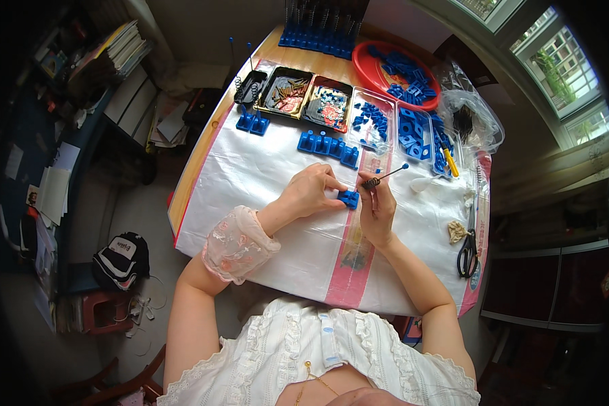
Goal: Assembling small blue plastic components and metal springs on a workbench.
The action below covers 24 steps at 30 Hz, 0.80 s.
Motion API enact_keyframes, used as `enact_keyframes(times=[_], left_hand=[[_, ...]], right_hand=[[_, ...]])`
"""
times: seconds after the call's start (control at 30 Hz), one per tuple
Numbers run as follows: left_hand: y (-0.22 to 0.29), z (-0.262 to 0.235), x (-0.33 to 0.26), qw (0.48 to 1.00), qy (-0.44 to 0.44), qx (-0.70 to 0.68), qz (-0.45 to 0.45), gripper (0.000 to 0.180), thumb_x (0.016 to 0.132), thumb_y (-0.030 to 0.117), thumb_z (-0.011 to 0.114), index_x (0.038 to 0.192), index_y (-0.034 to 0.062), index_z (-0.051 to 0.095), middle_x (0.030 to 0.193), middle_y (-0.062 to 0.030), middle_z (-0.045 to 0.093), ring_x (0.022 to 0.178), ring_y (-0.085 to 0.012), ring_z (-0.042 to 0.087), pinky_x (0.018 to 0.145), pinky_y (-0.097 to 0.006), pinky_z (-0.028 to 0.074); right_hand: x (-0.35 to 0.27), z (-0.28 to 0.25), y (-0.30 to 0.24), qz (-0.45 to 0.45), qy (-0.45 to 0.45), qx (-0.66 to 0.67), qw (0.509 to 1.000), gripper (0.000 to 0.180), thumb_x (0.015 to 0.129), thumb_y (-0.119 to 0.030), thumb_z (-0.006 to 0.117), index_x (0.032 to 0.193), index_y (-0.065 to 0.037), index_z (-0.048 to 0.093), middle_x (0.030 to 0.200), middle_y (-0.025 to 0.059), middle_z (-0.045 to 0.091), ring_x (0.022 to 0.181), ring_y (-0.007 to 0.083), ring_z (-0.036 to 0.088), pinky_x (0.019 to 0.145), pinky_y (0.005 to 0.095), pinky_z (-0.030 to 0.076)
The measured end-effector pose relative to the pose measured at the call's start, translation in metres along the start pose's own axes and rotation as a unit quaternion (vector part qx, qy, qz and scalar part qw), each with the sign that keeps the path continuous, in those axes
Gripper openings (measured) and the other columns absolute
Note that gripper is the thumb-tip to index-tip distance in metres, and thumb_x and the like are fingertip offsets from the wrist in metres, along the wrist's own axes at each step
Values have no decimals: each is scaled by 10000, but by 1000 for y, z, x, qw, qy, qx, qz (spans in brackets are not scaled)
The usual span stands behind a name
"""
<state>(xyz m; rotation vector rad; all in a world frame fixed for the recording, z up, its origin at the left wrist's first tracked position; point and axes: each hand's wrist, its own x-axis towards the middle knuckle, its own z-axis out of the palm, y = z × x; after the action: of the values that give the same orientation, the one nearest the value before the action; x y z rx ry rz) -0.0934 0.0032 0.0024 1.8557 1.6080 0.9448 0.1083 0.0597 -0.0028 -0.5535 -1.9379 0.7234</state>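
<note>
My left hand (310, 192) pinches a small blue plastic base (348, 198) between thumb and fingers, just above the covered table. Close beside it, my right hand (379, 208) is closed on a thin rod with a dark coil spring (371, 183) at its lower end and a blue knob (405, 166) at its tip. The rod slants up to the right. Whether the spring touches the base is hidden by my fingers. Beyond my hands lies a row of blue plastic bases (327, 147). To its left, a blue base (252, 124) carries upright spring rods.
Black trays of screws (289, 80) and small metal parts (329, 91) stand at the back. Clear boxes of blue parts (374, 142), a red basin (431, 103) and a yellow-handled screwdriver (450, 162) are at the right. Black scissors (468, 254) lie near the right edge.
</note>
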Motion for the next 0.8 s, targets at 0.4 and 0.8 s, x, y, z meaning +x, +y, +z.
enact_keyframes(times=[0.4, 0.8], left_hand=[[-2, 2, 0, 1000, 1, 8, 1, 340, 776, 323, 930, 1074, 172, 867, 955, -53, 687, 941, -234, 663, 850, -371, 547], [0, 1, 0, 1000, -3, 6, -10, 347, 774, 355, 926, 1069, 180, 874, 954, -68, 699, 958, -255, 672, 861, -385, 550]], right_hand=[[3, -7, 6, -27, -45, 46, 998, 285, 988, 140, 579, 1248, 47, 651, 1046, 151, 698, 931, 269, 687, 817, 347, 553], [-6, 1, 6, 20, 25, 25, 999, 204, 989, 63, 671, 1185, 8, 674, 1049, 128, 714, 920, 251, 725, 812, 339, 564]])
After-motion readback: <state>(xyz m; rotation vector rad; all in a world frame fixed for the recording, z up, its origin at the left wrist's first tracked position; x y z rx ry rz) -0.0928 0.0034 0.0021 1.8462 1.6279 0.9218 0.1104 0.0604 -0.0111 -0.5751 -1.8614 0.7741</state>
